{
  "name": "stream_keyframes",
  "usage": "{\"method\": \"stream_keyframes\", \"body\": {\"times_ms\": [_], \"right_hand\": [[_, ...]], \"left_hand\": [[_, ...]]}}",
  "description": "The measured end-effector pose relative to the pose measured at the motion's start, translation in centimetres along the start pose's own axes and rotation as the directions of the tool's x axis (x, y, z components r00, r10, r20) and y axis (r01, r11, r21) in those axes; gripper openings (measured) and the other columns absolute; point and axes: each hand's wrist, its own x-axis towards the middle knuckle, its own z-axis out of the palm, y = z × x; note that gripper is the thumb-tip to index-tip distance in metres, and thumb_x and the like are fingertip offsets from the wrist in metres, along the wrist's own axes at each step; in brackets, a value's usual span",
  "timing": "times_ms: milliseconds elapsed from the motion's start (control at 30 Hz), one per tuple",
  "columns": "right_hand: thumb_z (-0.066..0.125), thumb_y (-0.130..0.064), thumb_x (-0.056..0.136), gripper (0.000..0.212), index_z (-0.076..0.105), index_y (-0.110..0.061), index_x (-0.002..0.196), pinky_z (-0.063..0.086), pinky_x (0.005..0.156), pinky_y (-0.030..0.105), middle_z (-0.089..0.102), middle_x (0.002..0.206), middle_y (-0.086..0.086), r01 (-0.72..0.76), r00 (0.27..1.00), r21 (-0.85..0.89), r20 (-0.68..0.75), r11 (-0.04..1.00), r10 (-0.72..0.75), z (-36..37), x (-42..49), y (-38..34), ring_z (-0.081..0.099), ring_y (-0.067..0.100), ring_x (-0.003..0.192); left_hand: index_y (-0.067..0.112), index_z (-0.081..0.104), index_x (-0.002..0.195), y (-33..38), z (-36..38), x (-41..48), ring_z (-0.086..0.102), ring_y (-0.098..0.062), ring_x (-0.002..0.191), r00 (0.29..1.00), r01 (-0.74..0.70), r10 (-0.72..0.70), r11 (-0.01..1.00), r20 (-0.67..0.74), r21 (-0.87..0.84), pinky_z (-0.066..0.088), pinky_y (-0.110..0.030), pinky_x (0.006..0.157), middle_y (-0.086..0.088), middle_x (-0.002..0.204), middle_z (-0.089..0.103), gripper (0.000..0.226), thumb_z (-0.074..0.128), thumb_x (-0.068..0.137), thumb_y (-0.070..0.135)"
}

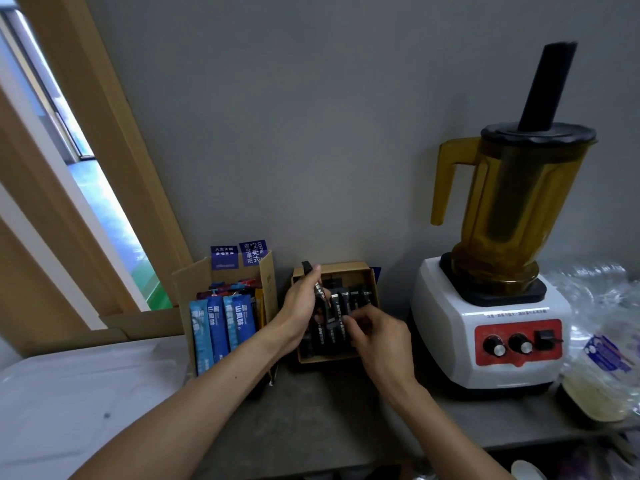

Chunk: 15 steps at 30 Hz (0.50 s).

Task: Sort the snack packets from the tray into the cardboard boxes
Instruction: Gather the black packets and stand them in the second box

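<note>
Pinching a dark packet (316,289) in the left grip (301,306), fingers curled round it, top end up past the thumb. Held tilted just above the small cardboard box (329,359), over its left half. Reaching in w/ the right grip (375,332) from the opposite side: fingertips (350,323) bent, touching the upright dark packets (334,327) packed in rows inside; can't tell whether pinching one or only pressing.

Just left of the left grip's wrist: taller cardboard box (268,285), flaps up, full of blue packets (221,327) stood on end, a few red & orange ones behind. Further left again: white tray (69,386), flat on the counter.

Well right of the right grip: blender (502,323), white base w/ red panel & two knobs, amber jug, black lid & tamper. Beyond that, crumpled clear plastic bags (602,306).

Under both grips: grey counter (329,410), matte. Behind the boxes: plain grey wall (311,133). Far left: wood window frame (86,133) w/ daylight thru the glass.
</note>
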Motion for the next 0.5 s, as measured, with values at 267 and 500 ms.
{"method": "stream_keyframes", "body": {"times_ms": [267,500], "right_hand": [[0.085,-0.023,0.083,0.019,0.074,-0.017,0.098,0.057,0.068,0.018,0.077,0.085,-0.001,-0.129,0.991,0.491,0.090,0.862,0.097,-0.7,-0.2,-2.1,0.073,0.005,0.079],[0.087,-0.019,0.080,0.025,0.076,-0.016,0.101,0.063,0.075,0.030,0.078,0.088,0.006,-0.185,0.982,0.620,0.091,0.762,0.164,-0.5,-0.9,-0.9,0.076,0.022,0.085]], "left_hand": [[0.013,0.061,0.090,0.0,0.4,-0.2,0.060,-0.007,0.070,0.989,-0.134,0.128,0.988,0.077,0.075,0.047,-0.019,0.061,0.002,0.076,0.059,0.030,0.052,0.105,0.037],[0.002,0.067,0.100,0.8,-0.7,0.2,0.057,-0.003,0.059,0.975,-0.223,0.223,0.975,-0.021,-0.014,0.047,-0.013,0.051,-0.004,0.077,0.057,0.026,0.069,0.096,0.028]]}}
